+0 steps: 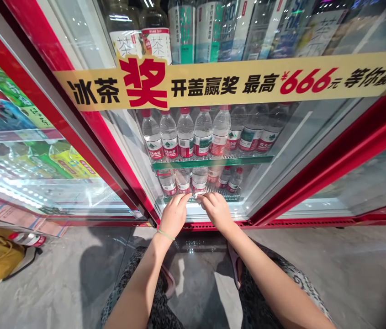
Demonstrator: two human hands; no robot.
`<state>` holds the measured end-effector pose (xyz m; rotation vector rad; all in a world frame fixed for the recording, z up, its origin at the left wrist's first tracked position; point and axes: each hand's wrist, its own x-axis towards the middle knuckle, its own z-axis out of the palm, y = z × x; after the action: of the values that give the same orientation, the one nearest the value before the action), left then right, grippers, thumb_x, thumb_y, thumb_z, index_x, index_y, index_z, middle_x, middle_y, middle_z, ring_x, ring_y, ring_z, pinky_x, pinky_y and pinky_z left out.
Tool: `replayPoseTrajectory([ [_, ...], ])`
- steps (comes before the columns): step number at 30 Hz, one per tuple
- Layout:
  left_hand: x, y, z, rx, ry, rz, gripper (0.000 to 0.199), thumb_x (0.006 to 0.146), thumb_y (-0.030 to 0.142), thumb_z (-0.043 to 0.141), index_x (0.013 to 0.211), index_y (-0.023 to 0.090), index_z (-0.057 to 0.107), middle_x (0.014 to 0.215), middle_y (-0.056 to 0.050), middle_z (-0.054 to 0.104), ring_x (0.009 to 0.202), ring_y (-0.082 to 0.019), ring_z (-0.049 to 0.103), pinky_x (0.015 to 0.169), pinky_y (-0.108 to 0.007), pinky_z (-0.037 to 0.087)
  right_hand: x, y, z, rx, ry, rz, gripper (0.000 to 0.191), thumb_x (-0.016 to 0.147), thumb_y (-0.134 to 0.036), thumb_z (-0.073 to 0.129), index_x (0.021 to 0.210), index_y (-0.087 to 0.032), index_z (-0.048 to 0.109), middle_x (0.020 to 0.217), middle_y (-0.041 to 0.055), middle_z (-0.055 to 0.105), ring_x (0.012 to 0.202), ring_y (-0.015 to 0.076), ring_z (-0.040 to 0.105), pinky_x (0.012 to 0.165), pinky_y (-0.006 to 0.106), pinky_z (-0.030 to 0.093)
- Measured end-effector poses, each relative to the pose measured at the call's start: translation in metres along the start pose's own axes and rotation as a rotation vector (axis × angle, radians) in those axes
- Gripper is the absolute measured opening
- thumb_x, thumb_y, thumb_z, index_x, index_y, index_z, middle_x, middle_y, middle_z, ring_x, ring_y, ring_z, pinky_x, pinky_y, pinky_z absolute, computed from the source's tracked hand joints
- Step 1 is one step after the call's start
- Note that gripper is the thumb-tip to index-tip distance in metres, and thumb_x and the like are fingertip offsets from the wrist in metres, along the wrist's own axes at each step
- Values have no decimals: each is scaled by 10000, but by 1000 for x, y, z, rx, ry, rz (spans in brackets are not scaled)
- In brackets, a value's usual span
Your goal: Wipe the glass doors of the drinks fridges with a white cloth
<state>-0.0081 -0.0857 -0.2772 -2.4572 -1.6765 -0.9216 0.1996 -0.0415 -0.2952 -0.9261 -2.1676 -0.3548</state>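
Crouching at the cooler, both hands pinch one small shiny thing lying sideways between them, on the bottom shelf edge. Left hand and right hand are curled on its ends, equally close, with upright water bottles just behind.

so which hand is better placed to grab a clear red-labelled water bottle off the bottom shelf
Probably the left hand: its fingertips sit just below the clear red-labelled water bottles on the bottom shelf. The right hand sits beside it, nearer bare shelf.
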Motion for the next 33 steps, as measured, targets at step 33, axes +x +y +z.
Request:
replayPoseTrajectory([
  [33, 16, 33, 19, -9, -52, 85, 527, 967, 63, 391, 1460, 223, 482, 1292, -96, 649, 1164, -231, 627, 1011, -389, 549, -25, 40, -22, -51, 111, 144, 236, 996, -150, 508, 1162, -197, 670, 1084, 93, 684, 968, 216, 562, 847, 346, 457],
])
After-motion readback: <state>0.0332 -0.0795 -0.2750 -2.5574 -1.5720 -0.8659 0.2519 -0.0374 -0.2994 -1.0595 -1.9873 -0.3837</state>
